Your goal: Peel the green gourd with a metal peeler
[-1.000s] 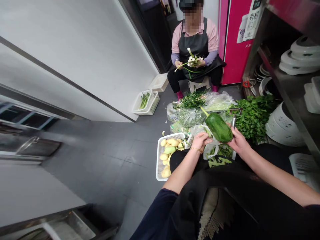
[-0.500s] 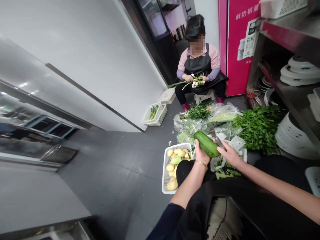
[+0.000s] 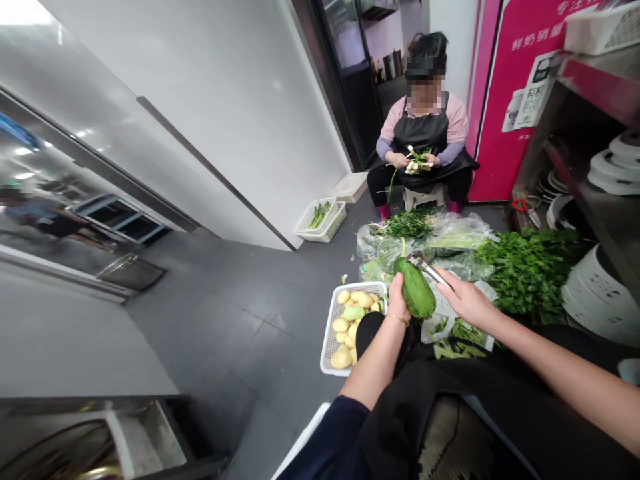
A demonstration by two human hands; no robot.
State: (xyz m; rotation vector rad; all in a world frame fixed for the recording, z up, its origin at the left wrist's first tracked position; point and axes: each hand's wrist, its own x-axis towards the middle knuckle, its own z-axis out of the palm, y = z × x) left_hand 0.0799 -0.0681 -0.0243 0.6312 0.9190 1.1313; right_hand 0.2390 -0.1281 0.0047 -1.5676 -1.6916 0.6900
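My left hand (image 3: 399, 301) is wrapped round the lower left side of a green squash (image 3: 418, 293), whose stem points up and away from me. In my right hand (image 3: 466, 300) is a metal peeler (image 3: 431, 269), its head beside the upper end of the squash. Below my hands, green peelings (image 3: 463, 337) lie in a white container, partly hidden by my forearm and knee. Left of my knee stands a white basket (image 3: 327, 340) holding peeled potatoes (image 3: 341, 357) and a pale green peeled vegetable (image 3: 354, 313).
Across from me a seated person (image 3: 425, 127) holds spring onions (image 3: 417, 161). Between us lie bagged greens (image 3: 407, 225) and a leafy heap (image 3: 530, 267). White baskets (image 3: 320, 230) sit by the wall; a metal shelf (image 3: 607, 193) with dishes stands at the right.
The squash has turned more upright in my left hand. The peeler has moved from its lower right side to near its stem end. My view has swung left.
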